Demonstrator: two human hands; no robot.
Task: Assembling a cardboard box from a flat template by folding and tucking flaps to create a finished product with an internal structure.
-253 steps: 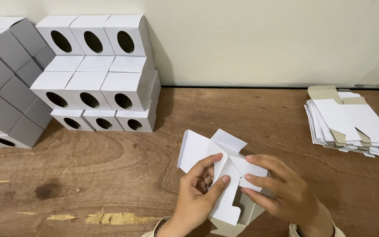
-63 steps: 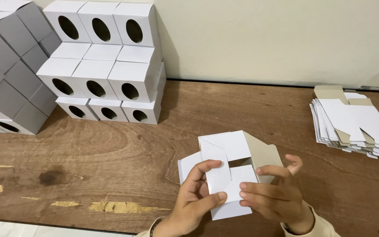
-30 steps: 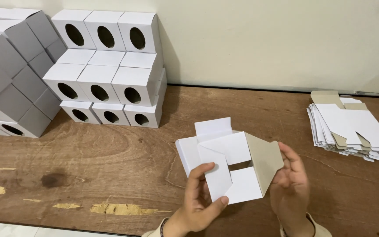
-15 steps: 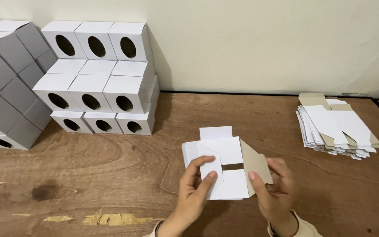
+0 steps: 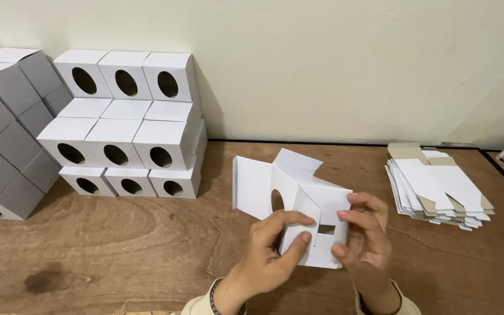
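You face a plain cream wall (image 5: 333, 64) — below it, a worn brown wooden surface (image 5: 118, 251), evenly lit.

white carton (image 5: 298, 198), brown table (image 5: 118, 245), grey boxes (image 5: 7, 146)

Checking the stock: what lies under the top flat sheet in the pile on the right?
More flat box sheets, edges fanned out, on the table. Their faces are covered.

Even, soft overhead lighting; sharp focus throughout. Faint shadows beside stacked boxes (image 5: 126, 134) on wall (image 5: 333, 64); no glare.
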